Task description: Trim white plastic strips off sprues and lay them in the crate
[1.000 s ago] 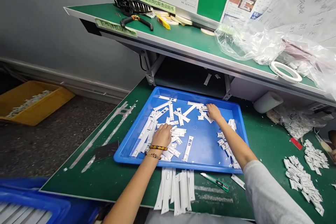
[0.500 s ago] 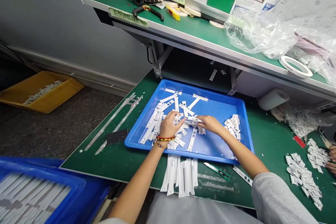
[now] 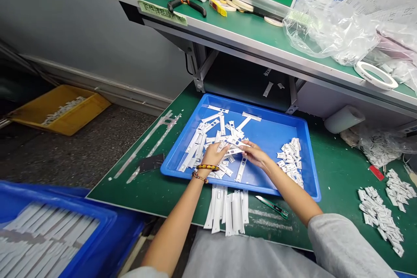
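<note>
My left hand (image 3: pixel 213 156), with beaded bracelets at the wrist, is closed around one end of white plastic strips with slots (image 3: pixel 235 142). My right hand (image 3: pixel 256 155) pinches the other end of the strips. Both hands are above a blue tray (image 3: pixel 312 160). Beneath and around them lies a jumble of long white strips (image 3: pixel 193 144), some joined in a T shape (image 3: pixel 249 119). Shorter white pieces (image 3: pixel 291 158) are heaped at the tray's right side. How many strips I hold is hard to make out.
Long white strips (image 3: pixel 224 210) lie at the table's front edge, beside a green utility knife (image 3: pixel 272 206). Piles of small white pieces (image 3: pixel 379 217) are on the right. A shelf (image 3: pixel 234 30) overhangs the back; a blue bin (image 3: pixel 97 226) stands lower left.
My right hand has turned, its fingers now closer to my left hand on the strips. The view has shifted slightly, and another person's hand at the right edge is out of view.
</note>
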The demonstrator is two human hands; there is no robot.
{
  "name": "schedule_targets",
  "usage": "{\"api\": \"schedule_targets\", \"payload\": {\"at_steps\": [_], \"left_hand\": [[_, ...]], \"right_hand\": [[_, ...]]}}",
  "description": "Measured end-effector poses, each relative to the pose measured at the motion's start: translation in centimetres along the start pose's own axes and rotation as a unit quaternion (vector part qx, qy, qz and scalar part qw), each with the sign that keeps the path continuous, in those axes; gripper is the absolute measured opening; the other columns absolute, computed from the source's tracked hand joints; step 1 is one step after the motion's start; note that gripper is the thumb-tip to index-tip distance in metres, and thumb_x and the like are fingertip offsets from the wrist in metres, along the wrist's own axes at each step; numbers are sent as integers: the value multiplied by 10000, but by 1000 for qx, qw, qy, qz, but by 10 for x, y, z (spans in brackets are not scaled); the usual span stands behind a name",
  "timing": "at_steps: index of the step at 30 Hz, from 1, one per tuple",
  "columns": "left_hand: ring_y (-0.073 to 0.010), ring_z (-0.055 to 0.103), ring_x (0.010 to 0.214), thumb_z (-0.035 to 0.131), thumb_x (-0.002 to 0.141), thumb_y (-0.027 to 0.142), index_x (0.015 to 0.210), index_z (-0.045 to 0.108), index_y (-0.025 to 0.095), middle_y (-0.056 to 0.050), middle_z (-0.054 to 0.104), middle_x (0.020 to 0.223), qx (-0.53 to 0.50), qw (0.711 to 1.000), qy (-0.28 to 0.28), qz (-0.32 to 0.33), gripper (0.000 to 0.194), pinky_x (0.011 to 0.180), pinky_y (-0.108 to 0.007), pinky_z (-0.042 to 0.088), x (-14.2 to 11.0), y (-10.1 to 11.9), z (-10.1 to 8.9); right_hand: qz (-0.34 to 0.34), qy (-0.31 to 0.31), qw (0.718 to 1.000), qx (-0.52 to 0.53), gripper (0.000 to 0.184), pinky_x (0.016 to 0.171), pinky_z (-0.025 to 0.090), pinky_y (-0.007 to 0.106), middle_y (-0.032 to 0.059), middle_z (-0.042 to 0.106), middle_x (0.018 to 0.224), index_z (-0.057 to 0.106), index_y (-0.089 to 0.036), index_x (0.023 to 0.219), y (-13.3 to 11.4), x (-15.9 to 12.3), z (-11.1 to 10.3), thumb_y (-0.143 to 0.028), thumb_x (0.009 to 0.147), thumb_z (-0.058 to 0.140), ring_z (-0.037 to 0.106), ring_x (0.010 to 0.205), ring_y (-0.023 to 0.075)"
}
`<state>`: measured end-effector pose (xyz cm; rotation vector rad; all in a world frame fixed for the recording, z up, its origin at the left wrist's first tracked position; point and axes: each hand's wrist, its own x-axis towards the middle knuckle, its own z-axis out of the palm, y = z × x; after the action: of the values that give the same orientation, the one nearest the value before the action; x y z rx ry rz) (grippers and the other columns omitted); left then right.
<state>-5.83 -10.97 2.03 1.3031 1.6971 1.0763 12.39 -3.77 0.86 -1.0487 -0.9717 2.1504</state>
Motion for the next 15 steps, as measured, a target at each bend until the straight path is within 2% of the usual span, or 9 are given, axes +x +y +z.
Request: {"api": "schedule_targets", "payload": {"at_steps": [3,5,11,13,15], "left_hand": [[-154,544,424,547,808,498,768,568,192,-18,652,612,-60,997,-26,-30,309,409,-261,411,-3,5,4],[-128,492,358,516,822,509,813,520,206,3,637,621,-93,994,-32,-46,304,363,-249,369,-5,8,8],[-92,435,402,463,842,520,785,448,225,72,469,551,-142,987,29,-63,301,395,-207,338,0,9,12],[-105,468,445,534,804,538,790,498,215,69,472,543,-140,988,32,-59,325,427,-214,368,2,10,13],[-128,536,517,673,701,516,774,568,197,46,542,570,-132,990,12,-50,344,493,-235,430,2,12,14]], "right_hand": [[-10,1,999,34,428,653,531,203,-23,666,775,586,-187,868,3,3,1,-245,562,879,618,685,89],[-21,8,998,52,412,663,520,179,-34,665,776,597,-190,869,1,3,0,-266,573,873,609,685,72],[-46,19,998,42,354,593,472,191,-44,653,684,633,-189,845,2,0,-3,-296,585,847,555,582,72],[-56,21,998,30,331,591,464,203,-36,660,687,648,-182,828,4,-1,-1,-271,574,841,563,588,84],[-72,25,997,22,309,608,465,210,-34,664,702,655,-183,815,4,-1,1,-247,570,830,574,610,94]]}}
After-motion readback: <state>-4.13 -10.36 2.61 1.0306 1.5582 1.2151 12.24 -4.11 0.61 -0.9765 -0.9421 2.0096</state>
